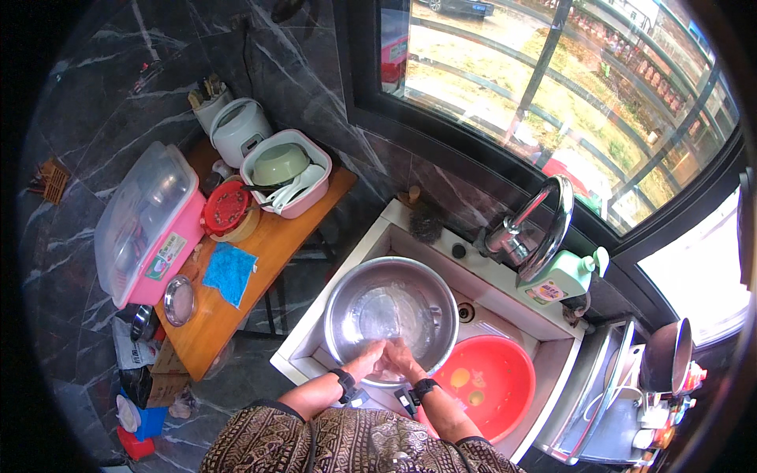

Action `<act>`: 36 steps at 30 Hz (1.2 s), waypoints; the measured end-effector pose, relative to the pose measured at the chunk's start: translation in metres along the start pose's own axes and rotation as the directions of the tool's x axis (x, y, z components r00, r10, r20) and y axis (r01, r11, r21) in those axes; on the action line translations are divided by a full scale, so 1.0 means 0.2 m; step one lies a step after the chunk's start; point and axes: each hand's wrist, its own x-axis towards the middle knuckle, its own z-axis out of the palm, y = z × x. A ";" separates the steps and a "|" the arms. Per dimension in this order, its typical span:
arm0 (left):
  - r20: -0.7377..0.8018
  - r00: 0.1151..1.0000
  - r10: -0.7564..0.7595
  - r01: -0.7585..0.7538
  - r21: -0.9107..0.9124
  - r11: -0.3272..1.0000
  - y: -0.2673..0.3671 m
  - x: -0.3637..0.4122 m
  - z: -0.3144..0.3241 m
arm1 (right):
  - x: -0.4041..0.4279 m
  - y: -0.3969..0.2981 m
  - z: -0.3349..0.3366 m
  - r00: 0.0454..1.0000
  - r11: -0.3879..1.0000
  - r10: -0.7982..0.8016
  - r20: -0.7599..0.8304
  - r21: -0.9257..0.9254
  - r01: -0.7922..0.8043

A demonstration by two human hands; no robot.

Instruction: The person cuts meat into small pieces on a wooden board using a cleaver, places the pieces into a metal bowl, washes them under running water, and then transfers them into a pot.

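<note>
A wide stainless steel basin (390,284) stands in the white sink, with what looks like water in it. Both hands are over its near side, close together with the fingers bent inward. My left hand (371,356) and my right hand (400,358) seem to touch each other; whether something pale lies between or under them cannot be told. Each wrist wears a black band. Right of the steel basin, and partly below its rim, sits a red plastic basin (497,402) with yellowish shapes on its bottom.
A chrome faucet (518,239), a scrubbing brush (424,224) and a green pump bottle (553,281) line the sink's back ledge. On the wooden table (284,251) at left are a blue cloth (229,273), a pink lidded box (171,248) and a dish tub (313,198). A wok (667,358) is at right.
</note>
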 end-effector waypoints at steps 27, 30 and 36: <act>0.029 0.817 0.576 -0.547 -0.277 0.790 0.22 -0.27 0.12 | -0.45 -0.67 -0.13 0.629 0.712 -0.672 -0.391 -0.574 0.403; 0.018 0.777 0.630 -0.625 -0.099 0.774 0.27 -0.23 0.03 | -0.45 -0.68 -0.22 0.541 0.740 -0.668 -0.511 -0.387 0.550; 0.261 0.927 0.268 0.089 -0.850 0.519 0.42 -0.12 -0.11 | -0.15 -0.20 -0.50 0.814 0.960 -0.248 -0.525 -0.245 0.135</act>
